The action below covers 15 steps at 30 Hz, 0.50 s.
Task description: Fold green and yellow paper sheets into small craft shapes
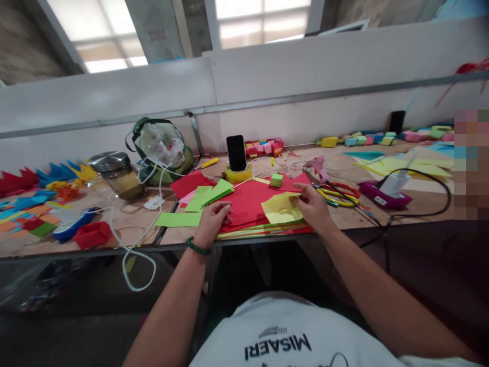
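My right hand (315, 209) pinches the edge of a creased yellow sheet of paper (280, 208), held over a stack of red paper (248, 204). My left hand (213, 219) rests at the left side of that stack, its fingers loosely curled and apart with nothing visible in them. Light green paper strips (178, 219) lie beside and beyond my left hand. On the red paper, past the yellow sheet, sits a small green folded cube (276, 180). Scissors with red and yellow handles (340, 196) lie just right of my right hand.
A phone (236, 153) stands in a yellow tape roll (239, 175) behind the stack. To the left are a glass jar (118, 176), a green bag (162, 148) and a red folded paper piece (92, 235). A purple power strip (385, 196) with cables lies right; paper cubes (264, 148) line the wall.
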### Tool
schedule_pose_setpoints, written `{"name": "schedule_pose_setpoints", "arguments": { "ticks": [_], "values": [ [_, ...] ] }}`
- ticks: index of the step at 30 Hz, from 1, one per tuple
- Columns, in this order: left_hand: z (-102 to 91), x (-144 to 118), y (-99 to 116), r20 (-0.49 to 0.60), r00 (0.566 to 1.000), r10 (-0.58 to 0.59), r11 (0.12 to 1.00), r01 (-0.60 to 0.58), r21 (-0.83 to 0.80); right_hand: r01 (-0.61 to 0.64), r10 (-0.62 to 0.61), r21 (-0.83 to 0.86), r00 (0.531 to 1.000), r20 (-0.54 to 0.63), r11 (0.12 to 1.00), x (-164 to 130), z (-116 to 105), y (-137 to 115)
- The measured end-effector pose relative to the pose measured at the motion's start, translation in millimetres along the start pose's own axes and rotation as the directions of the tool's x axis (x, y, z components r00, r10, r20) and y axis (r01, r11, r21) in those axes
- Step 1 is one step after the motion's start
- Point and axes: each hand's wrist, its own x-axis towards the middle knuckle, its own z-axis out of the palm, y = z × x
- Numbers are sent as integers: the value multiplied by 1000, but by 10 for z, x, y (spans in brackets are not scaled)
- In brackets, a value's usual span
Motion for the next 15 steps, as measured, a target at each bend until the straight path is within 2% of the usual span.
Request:
{"name": "schedule_pose_setpoints", "arguments": {
  "ticks": [6,11,15],
  "values": [
    [23,25,5,-24,999,-21,1000,21,-4,-15,16,47,1000,-12,999,3,1,-24],
    [59,94,1,5,998,-65,997,64,43,-38,43,83,997,-59,996,2,-20,-64],
    [45,92,13,21,996,-83,993,81,86,-68,73,128,997,-30,989,-18,-38,-84]
  ]
}}
